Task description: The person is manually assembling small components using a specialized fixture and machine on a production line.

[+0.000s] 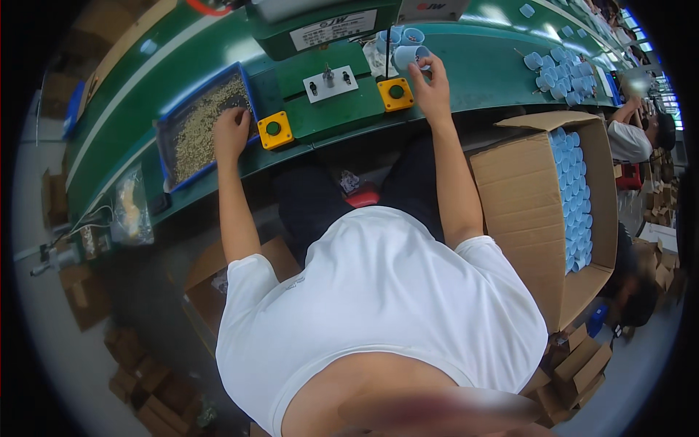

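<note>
My left hand is over the right side of a blue-rimmed tray, its fingers curled down and closed among many small beige pieces. What lies between those fingertips is hidden. At the mouth of a tilted light blue cup, the thumb and fingers of my right hand are pinched together. Whether they grip the rim or a small piece inside is too small to tell. Between my hands, a green bench machine stands over a white plate with a metal pin fixture.
Yellow boxes with green buttons flank the fixture, one on each side. Two more blue cups stand behind the tilted one. Many cups cluster farther right on the green bench. A large open carton full of blue cups is beside my right arm.
</note>
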### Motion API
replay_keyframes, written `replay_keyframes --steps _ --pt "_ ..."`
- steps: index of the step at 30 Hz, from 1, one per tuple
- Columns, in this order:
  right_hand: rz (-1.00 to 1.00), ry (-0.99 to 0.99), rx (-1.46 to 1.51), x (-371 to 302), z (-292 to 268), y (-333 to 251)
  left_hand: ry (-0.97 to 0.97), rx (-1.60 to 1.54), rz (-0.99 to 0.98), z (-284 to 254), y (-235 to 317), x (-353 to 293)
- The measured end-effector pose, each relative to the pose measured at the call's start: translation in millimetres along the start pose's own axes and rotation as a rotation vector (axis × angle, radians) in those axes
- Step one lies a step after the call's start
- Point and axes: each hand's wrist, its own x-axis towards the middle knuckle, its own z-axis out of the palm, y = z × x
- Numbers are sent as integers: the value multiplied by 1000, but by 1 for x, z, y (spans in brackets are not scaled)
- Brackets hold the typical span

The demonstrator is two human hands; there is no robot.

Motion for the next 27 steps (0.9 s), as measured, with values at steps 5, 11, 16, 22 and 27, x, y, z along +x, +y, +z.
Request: replay_keyframes --steps 5,11,16,22,27 --pt "10 -125 167 -10 21 -112 -4 -12 1 0 -5 -3" --pt "-256 -88 80 -2 56 -126 9 23 16 0 0 -2" --pt "-327 -75 -87 -3 64 -127 -8 59 -2 -3 0 -5" --pt "-270 -128 -86 0 61 -129 8 47 10 -1 -4 -2" --pt "-322 -87 -104 -2 64 -128 21 57 17 1 -4 -4"
